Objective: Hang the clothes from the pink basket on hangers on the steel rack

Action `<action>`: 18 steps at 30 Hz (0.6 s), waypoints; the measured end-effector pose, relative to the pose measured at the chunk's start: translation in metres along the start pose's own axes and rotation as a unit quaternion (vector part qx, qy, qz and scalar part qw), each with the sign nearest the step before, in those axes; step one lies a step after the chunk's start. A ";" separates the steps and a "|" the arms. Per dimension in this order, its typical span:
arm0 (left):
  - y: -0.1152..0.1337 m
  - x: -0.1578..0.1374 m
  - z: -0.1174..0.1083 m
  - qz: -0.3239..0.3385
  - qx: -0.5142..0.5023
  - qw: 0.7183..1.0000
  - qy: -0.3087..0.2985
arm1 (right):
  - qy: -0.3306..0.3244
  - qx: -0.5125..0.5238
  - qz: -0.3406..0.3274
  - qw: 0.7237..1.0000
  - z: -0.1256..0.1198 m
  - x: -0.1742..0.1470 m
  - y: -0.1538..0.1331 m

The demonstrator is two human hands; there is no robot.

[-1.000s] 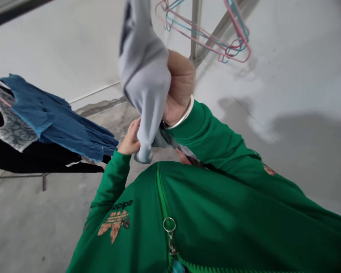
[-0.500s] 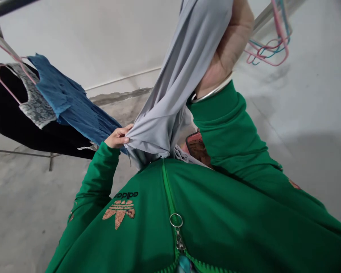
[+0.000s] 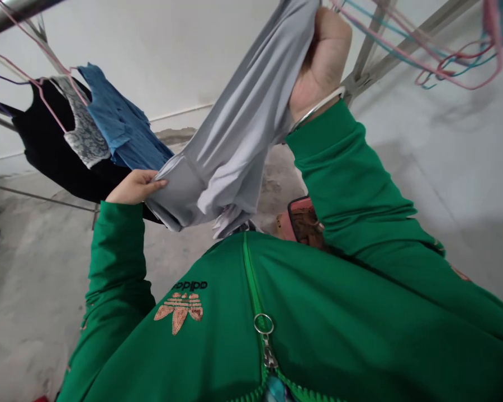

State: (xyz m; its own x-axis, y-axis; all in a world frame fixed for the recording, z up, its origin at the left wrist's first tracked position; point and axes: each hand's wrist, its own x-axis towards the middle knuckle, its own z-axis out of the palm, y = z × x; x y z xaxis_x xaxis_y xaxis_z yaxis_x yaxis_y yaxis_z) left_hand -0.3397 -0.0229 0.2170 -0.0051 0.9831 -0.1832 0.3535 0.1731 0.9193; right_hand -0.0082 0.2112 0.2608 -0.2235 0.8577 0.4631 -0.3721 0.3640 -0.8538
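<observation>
A light grey garment [image 3: 238, 139] stretches slantwise between my hands, its lower part bunched in front of the green jacket; I cannot tell what kind of garment it is. My left hand [image 3: 134, 186] pinches its left edge between thumb and fingers. Raised at the upper right, my right hand [image 3: 324, 61] is closed round the upper part of the cloth, palm side toward me. Its fingertips are hidden behind the fabric. A silver bangle [image 3: 318, 109] circles the right wrist.
On the left, a blue garment [image 3: 121, 120], a grey patterned top [image 3: 88, 142] and a black garment [image 3: 50, 128] hang on hangers below a metal rail [image 3: 14, 14]. Several pink and blue hangers [image 3: 465, 70] hang at upper right. A pink container [image 3: 291, 223] stands on the floor.
My left hand has moved left and slightly up in the picture, drawing the garment's edge out wider. My right hand appears lower and further left. The hanging clothes and hangers have shifted right in view.
</observation>
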 end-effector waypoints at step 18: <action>0.102 0.010 0.059 0.271 -0.271 0.897 0.220 | 0.012 0.284 0.119 0.951 -0.054 0.006 0.090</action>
State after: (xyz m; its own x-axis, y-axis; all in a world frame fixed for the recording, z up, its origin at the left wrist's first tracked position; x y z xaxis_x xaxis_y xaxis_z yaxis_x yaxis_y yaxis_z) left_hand -0.2482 0.0013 0.2879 -0.3802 0.8397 0.3878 -0.0904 -0.4510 0.8880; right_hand 0.0052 0.2692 0.1740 -0.3436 0.9022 0.2606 -0.7417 -0.0905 -0.6646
